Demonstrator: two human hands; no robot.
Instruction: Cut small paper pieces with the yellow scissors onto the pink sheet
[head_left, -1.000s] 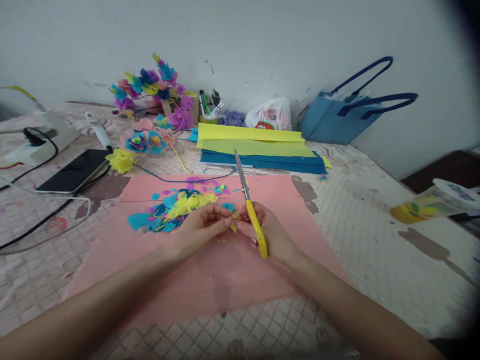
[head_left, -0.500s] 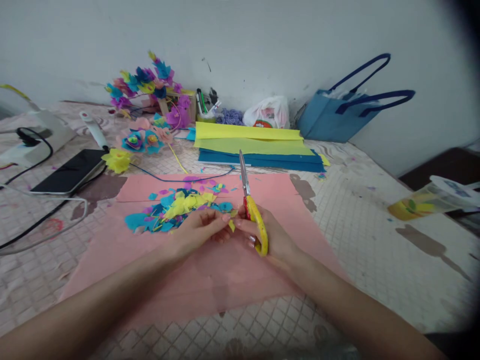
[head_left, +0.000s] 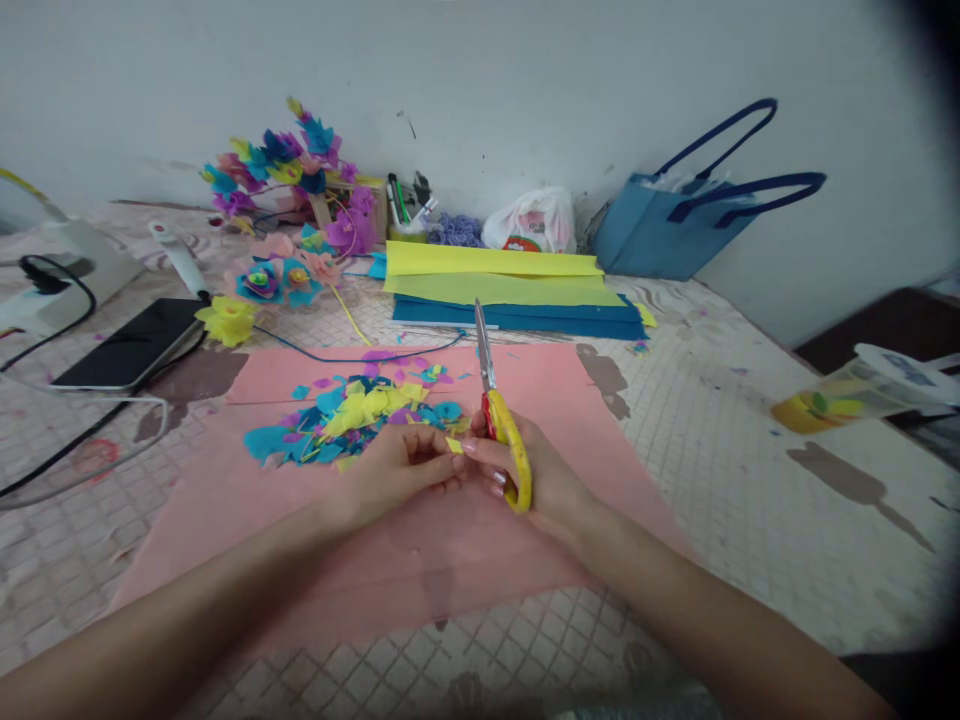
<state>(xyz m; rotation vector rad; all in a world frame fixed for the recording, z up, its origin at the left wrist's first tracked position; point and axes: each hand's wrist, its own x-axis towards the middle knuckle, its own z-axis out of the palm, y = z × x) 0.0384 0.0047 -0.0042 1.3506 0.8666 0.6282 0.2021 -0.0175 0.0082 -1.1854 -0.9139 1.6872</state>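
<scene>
Yellow-handled scissors (head_left: 511, 455) rest in my right hand (head_left: 544, 465), blades together and pointing away from me. Between my two hands is a small yellow paper piece (head_left: 454, 445), pinched by the fingertips of my left hand (head_left: 409, 462) and touched by my right fingertips. Both hands hover over a pink paper sheet (head_left: 360, 560). Just beyond my left hand lies a heap of paper scraps (head_left: 367, 405) in yellow, blue and purple.
Behind the sheet lie folded yellow paper (head_left: 495, 275) and blue paper (head_left: 540, 318). Paper flowers (head_left: 281, 165), a phone (head_left: 131, 342) and a power strip (head_left: 56, 290) with cables stand left. A blue bag (head_left: 652, 230) and a plastic cup (head_left: 847, 390) are on the right.
The yellow paper piece has turned and now lies flatter between my fingertips. My left fingers have shifted slightly around it. The scissors stay in my right hand, and the whole view has shifted a little.
</scene>
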